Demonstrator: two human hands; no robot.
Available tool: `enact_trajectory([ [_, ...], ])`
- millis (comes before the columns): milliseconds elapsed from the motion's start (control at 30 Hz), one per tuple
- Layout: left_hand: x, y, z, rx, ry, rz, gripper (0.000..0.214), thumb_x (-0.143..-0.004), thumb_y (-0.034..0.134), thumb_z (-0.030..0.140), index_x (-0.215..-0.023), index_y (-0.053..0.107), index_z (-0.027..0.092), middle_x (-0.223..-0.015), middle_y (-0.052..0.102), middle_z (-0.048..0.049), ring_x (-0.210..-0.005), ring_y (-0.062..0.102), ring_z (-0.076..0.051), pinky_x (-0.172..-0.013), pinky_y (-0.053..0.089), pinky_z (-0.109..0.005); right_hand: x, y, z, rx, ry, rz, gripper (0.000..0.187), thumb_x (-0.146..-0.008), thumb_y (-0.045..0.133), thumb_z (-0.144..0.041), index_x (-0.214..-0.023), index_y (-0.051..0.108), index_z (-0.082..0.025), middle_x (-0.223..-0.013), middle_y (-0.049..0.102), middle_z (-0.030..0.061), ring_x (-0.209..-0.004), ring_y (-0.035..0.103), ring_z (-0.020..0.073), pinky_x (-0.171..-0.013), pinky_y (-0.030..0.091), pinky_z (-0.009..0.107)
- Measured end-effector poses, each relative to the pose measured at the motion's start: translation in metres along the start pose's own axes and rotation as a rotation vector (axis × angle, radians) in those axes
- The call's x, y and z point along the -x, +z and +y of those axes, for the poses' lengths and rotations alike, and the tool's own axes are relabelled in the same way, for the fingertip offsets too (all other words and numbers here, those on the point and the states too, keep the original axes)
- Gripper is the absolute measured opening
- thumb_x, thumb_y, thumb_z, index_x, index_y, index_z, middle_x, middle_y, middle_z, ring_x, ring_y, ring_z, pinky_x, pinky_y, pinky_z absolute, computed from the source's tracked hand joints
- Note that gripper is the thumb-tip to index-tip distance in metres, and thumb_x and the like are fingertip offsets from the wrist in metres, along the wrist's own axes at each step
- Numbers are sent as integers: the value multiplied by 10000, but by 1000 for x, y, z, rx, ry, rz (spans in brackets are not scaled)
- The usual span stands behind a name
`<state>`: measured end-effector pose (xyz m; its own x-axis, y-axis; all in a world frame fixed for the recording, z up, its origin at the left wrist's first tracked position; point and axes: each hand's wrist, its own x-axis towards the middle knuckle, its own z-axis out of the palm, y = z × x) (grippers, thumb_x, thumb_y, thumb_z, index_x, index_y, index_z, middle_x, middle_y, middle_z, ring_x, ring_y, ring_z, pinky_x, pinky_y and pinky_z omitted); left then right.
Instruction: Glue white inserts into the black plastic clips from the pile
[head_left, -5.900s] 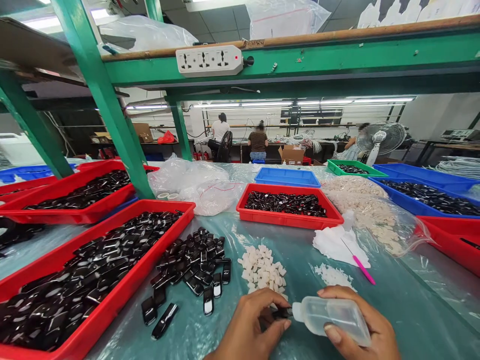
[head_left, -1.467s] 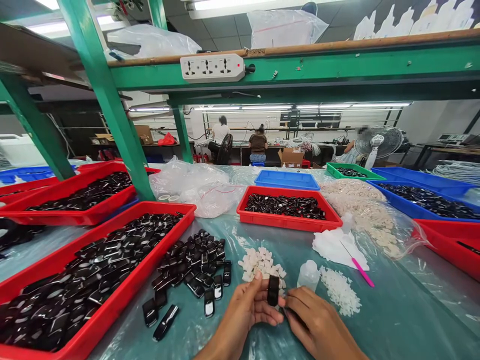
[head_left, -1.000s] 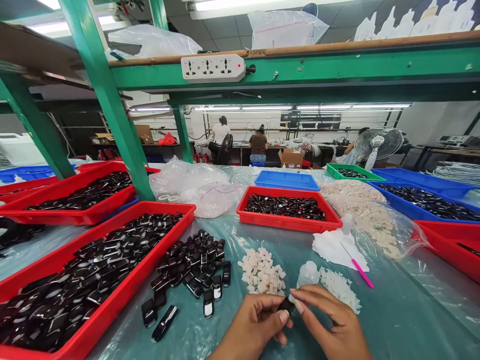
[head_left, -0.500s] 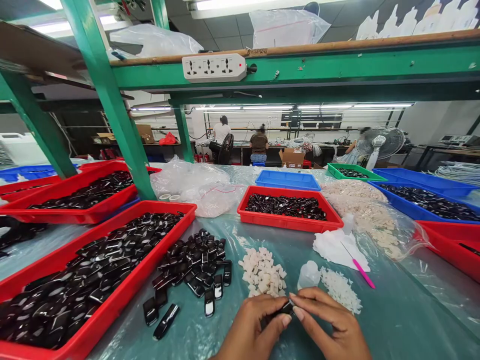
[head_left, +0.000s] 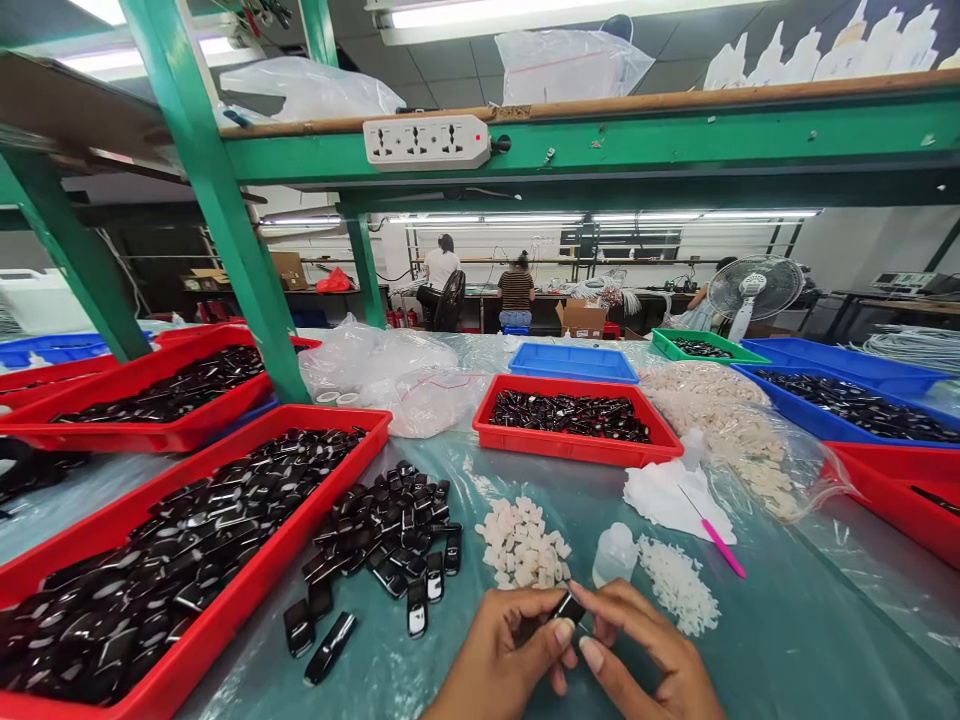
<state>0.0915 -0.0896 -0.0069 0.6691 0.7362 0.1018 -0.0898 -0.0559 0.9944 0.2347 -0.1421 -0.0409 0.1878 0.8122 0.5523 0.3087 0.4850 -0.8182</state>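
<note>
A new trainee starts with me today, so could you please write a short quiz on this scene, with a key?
1. True or false: the translucent bottle is between the cream pile and the white pile.

2. Multiple choice: what colour is the thin tool's handle?
A) Green
B) Pink
C) Yellow

3. Short answer: which of the two hands grips the small black piece, its thumb pressed against it?

Key:
1. True
2. B
3. The left hand

Btl (head_left: 615,555) btwn 2 pc piles (head_left: 679,586)
</note>
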Motion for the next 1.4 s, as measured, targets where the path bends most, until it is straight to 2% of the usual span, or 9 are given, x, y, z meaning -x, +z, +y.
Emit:
enact_trajectory([
  [100, -3, 0, -5, 31, -28, -38, 435, -743, 605, 532, -799, 738, 122, -600, 515, -10, -490, 451, -87, -507, 390, -209, -5, -5, -4, 60, -8, -11, 180, -793, 596, -230, -935, 680, -302, -723, 577, -13, -646, 584, 148, -579, 474, 221],
  [200, -5, 0, -4, 36, -57, -6, 448, -715, 626, 546, -756, 717, 109, -597, 524, -9, -492, 471, -84, -518, 390, -203, -13, -19, -6, 217, -143, -18, 158, -802, 573, -184, -930, 621, -262, -752, 591, -7, -664, 581, 148, -594, 466, 226],
  [333, -5, -1, 0, 9, -106, 56, 451, -699, 642, 545, -701, 672, 95, -598, 546, -15, -501, 496, -87, -530, 382, -202, -27, -49, -5, 487, -176, 90, 51, -835, 527, -218, -841, 578, -217, -749, 600, 18, -679, 567, 175, -613, 454, 277],
  [467, -5, -1, 2, 12, -121, 65, 448, -692, 647, 544, -680, 647, 96, -604, 552, -19, -507, 497, -90, -537, 385, -210, -42, -73, -3, 899, 92, -181, 170, -845, 488, -264, -788, 640, -214, -777, 650, 37, -757, 593, 221, -649, 447, 335],
  [533, -5, -1, 2, 15, -121, 63, 445, -692, 647, 542, -660, 640, 97, -607, 552, -21, -510, 498, -90, -538, 385, -212, -46, -78, -4, 994, 143, -307, 176, -813, 509, -209, -753, 675, -218, -764, 670, 29, -760, 607, 233, -689, 435, 368],
  [800, -4, -2, -1, 26, -138, 53, 459, -683, 658, 541, -729, 659, 84, -619, 562, -25, -518, 504, -91, -553, 401, -221, -45, -84, 2, 1112, 133, -464, 263, -747, 496, -81, -678, 711, -216, -745, 689, 41, -779, 619, 267, -722, 391, 414],
  [1000, -3, -1, 0, 30, -159, 56, 458, -673, 667, 543, -759, 669, 93, -617, 573, -18, -505, 513, -86, -548, 397, -216, -50, -88, 1, 1126, 106, -543, 257, -720, 529, -47, -688, 699, -237, -765, 698, 12, -779, 618, 238, -753, 385, 393],
  [1200, -2, 0, 0, 41, -160, 58, 441, -672, 672, 537, -742, 661, 102, -615, 581, -13, -508, 524, -86, -556, 401, -215, -50, -82, 0, 1136, 79, -577, 296, -705, 525, 8, -637, 684, -233, -736, 678, 10, -744, 606, 216, -726, 393, 368],
  [1400, -2, 0, -3, 63, -181, 51, 453, -647, 688, 552, -750, 668, 111, -609, 581, -4, -496, 522, -78, -546, 403, -209, -49, -84, 4, 1113, 59, -575, 225, -768, 551, -73, -663, 685, -222, -740, 675, 25, -754, 608, 235, -749, 392, 403],
])
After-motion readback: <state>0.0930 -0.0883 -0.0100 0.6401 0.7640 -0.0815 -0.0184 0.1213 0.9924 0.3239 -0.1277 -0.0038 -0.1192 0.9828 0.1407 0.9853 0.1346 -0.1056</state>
